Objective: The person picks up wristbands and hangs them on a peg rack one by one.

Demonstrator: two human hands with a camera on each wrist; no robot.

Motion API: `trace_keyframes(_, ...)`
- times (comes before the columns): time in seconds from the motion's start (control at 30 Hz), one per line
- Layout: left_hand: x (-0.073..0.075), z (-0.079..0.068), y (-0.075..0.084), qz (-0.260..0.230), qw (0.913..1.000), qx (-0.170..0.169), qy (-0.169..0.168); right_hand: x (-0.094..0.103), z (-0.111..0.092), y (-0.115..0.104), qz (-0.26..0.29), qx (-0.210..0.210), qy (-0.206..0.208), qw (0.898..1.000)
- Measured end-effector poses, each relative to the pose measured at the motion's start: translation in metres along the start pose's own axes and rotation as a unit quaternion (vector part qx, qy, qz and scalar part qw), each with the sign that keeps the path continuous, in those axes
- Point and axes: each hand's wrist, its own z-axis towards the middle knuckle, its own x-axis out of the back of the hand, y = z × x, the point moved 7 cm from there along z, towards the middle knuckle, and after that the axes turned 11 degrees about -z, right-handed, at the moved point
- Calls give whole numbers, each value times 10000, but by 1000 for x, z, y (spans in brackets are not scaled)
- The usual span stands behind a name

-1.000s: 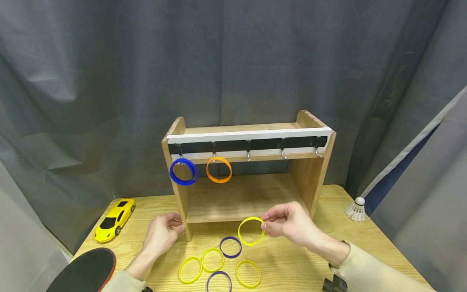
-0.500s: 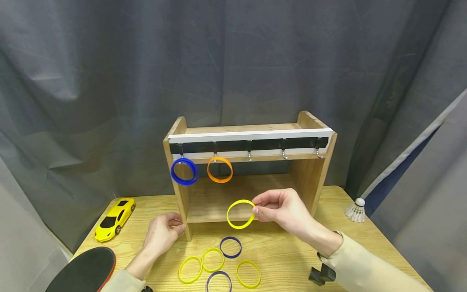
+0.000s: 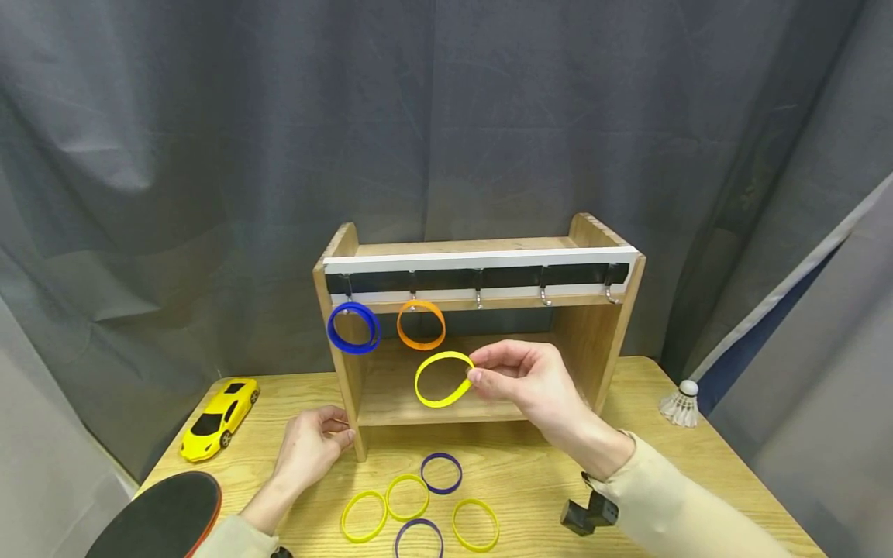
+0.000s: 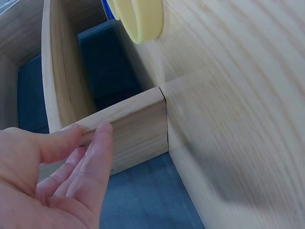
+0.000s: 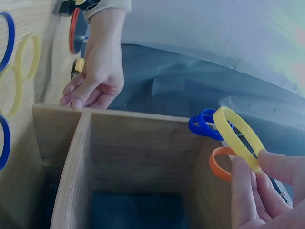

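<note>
A yellow wristband point(image 3: 438, 403) is pinched between the thumb and fingers of my right hand point(image 3: 537, 387), raised before the shelf opening, slightly twisted. Above it, an orange wristband point(image 3: 422, 346) hangs from the second hook, and blue wristbands point(image 3: 354, 350) from the leftmost one. The other three hooks on the black strip point(image 3: 446, 280) carry nothing. My left hand point(image 3: 307, 446) grips the lower front edge of the wooden shelf's left side panel point(image 3: 343, 387); the left wrist view shows thumb and fingers point(image 4: 102, 143) on either side of that board.
On the table point(image 3: 544, 496), before the shelf, lie several yellow and purple-blue wristbands point(image 3: 441, 491). A yellow toy car point(image 3: 219, 421) and a black round paddle point(image 3: 156, 515) are at left; a shuttlecock point(image 3: 680, 404) stands at right. A grey curtain point(image 3: 446, 116) hangs behind.
My right hand has risen and moved left with the yellow wristband, from low in front of the shelf to just below the orange one. The left hand has stayed on the side panel.
</note>
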Motion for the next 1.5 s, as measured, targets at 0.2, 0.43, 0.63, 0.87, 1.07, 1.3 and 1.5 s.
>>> trace_keyframes(0.2, 0, 0, 0, 25, 10000, 13, -2, -5, 7, -2, 530, 212, 196, 9982)
trace_keyframes(0.43, 0, 0, 1, 116, 9999, -10, 6, -13, 17, -5, 1212, 163, 513, 9912)
trace_keyframes(0.63, 1, 0, 1, 144, 9999, -39, 5, -21, 24, -7, 1687, 72, 782, 9825)
trace_keyframes(0.87, 1, 0, 1, 121, 9999, -51, 7, -31, 30, -10, 2029, 53, 950, 9746)
trace_keyframes(1.07, 1, 0, 1, 112, 9999, -67, 4, -34, 33, -9, 2154, 65, 1086, 9704)
trace_keyframes(1.3, 1, 0, 1, 90, 9999, -67, 12, -34, 37, -6, 2254, 110, 1265, 9660)
trace_keyframes(1.5, 1, -1, 2, 95, 9999, -78, 30, -33, 40, 0, 2151, 61, 1299, 9679)
